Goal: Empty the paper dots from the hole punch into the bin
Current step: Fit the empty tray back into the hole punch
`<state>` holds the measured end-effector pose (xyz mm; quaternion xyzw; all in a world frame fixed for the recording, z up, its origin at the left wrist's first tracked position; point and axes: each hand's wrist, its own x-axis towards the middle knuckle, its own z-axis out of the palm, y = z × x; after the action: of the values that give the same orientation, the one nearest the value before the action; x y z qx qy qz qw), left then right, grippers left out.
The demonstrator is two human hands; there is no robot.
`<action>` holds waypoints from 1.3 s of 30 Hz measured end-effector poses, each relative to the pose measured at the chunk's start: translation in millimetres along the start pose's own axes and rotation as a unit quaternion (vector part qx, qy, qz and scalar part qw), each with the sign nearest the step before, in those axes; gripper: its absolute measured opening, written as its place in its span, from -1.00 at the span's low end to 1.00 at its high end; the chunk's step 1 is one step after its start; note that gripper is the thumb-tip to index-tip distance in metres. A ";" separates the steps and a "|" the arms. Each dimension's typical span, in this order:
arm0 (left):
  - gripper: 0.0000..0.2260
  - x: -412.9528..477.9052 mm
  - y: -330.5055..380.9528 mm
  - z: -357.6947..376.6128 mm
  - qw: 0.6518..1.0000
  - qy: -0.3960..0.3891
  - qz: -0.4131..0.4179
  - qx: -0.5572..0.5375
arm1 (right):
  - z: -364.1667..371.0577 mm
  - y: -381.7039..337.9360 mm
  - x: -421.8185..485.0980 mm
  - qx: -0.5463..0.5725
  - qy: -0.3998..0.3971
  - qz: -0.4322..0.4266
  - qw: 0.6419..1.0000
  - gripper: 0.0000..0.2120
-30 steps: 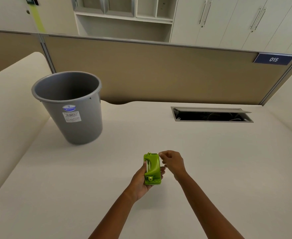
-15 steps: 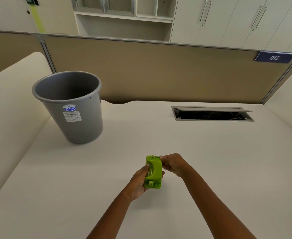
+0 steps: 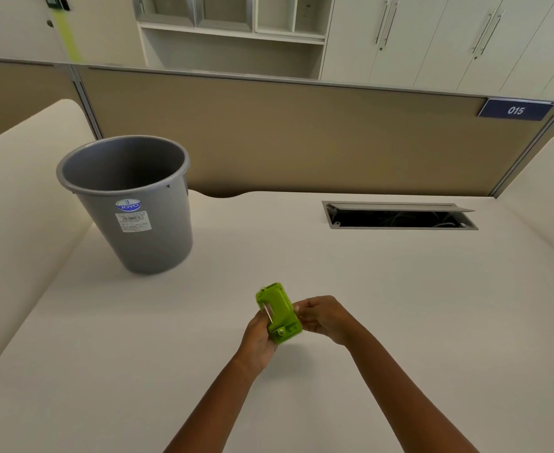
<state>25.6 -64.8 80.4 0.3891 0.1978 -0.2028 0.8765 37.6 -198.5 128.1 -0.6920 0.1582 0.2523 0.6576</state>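
Left hand grips hole punch; right hand seemingly pinches its edge.

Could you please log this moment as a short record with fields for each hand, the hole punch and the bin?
left hand: grips the hole punch from its left side
right hand: fingers on the punch's right edge
hole punch: green, held above the desk, tilted
bin: grey, upright on the desk, far left, apart from the punch
paper dots: none visible
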 end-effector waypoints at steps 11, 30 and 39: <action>-0.73 -0.5 11.5 -0.7 0.999 0.017 0.044 0.007 | 12.0 10.4 -8.0 0.019 0.019 -0.011 1.000 -0.93; -0.71 -8.2 13.4 8.9 0.983 -0.024 0.027 0.179 | 12.4 -3.5 -13.5 -0.010 0.033 -0.051 0.998 -0.86; -0.72 -16.1 6.4 5.8 0.992 -0.024 -0.027 0.121 | 8.2 2.7 -6.5 0.024 0.100 -0.051 0.993 -0.81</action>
<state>16.4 -62.0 96.0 0.4817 0.1609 -0.2579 0.8219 29.6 -191.3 129.4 -0.7051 0.1941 0.1441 0.6667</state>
